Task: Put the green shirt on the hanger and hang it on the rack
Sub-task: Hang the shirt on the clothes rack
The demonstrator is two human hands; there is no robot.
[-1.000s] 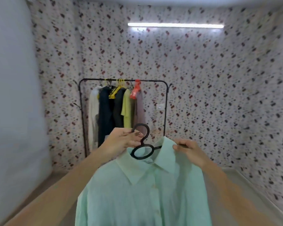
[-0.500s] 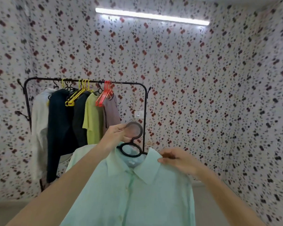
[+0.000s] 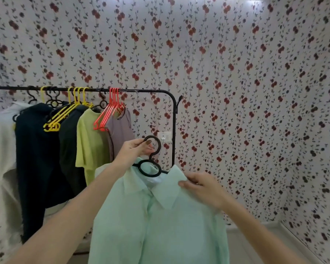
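Head view: left hand (image 3: 135, 150) is pinching the hook of the black hanger (image 3: 150, 164); right hand (image 3: 200, 184) is gripping the green shirt (image 3: 156, 221) at its collar/shoulder. Shirt is already hanging on hanger, held below and in front of the rack (image 3: 145, 90).

Advice: lift hook clear over bare rail to the right of red hangers (image 3: 111, 113), keeping right hand steadying the shoulder.

Vs 0.5 s ago: rack is appearing nearer and larger; grips unchanged.
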